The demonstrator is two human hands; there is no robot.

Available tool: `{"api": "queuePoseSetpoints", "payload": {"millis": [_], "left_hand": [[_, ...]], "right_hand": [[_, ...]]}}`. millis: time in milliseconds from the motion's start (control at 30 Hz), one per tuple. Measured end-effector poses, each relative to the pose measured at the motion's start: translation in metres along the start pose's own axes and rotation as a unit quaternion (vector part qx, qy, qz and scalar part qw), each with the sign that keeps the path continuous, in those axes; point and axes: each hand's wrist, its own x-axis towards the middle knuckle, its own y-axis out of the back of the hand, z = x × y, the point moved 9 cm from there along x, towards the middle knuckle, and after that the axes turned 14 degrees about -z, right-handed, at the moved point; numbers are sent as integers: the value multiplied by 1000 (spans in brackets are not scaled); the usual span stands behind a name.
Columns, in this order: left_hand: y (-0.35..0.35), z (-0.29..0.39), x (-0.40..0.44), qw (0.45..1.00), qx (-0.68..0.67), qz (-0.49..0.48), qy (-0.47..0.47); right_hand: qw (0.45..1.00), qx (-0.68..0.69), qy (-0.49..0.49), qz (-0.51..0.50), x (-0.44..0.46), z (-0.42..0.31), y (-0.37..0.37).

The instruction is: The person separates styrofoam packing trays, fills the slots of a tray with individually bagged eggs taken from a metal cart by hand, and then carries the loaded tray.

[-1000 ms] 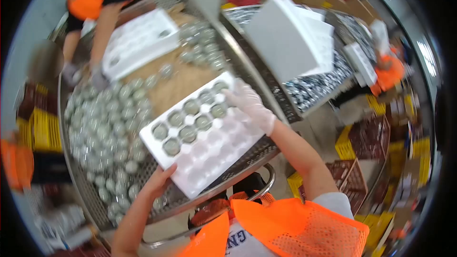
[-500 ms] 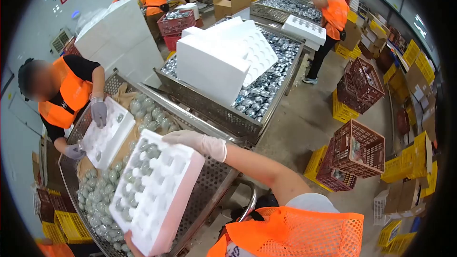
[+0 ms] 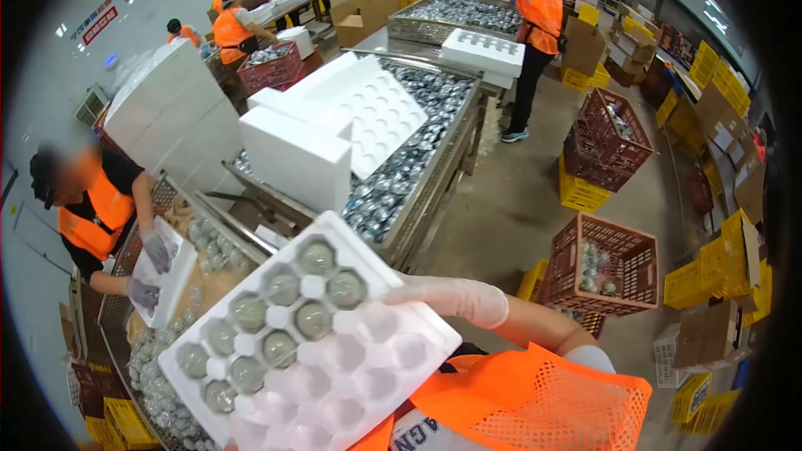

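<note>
Tilted up close in front of me is a white foam egg tray (image 3: 334,376). Several greenish-grey eggs in clear film (image 3: 280,349) fill cups on its far and left side; the cups nearer me are bare. My right hand (image 3: 455,299), in a pale glove, grips the tray's right edge, fingers partly hidden. Of my left hand (image 3: 237,438), only a bit shows at the tray's lower left edge, closed on it. Below, loose film-wrapped eggs (image 3: 159,376) lie in a metal bin (image 3: 117,309) behind the tray.
Across the bin, a co-worker (image 3: 96,209) with gloved hands holds another foam tray (image 3: 171,276). Ahead, foam blocks (image 3: 292,150) rest on a metal bin of silvery wrapped eggs (image 3: 443,100). Brown crates (image 3: 601,263) stand to the right. Another person (image 3: 541,12) stands farther back.
The tray has swung to the right and nearer me, its cups turned more toward my view. My right hand moved right with it. The view has turned, and the co-worker's tray is tilted more.
</note>
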Motion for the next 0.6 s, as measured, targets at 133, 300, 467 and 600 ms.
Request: {"api": "queuePoseSetpoints", "payload": {"millis": [133,300,467,600], "left_hand": [[-40,-45,30,999,-25,-33,-5],[-96,-88,101,986,-72,-144,-33],[-185,-148,202,973,-161,-157,46],[-202,-220,255,967,-54,-175,177]], "right_hand": [[974,155,59,154,-123,-24,5],[906,241,119,327,-234,-18,37],[869,215,233,381,-290,-46,122],[836,204,313,401,-322,-86,186]]}}
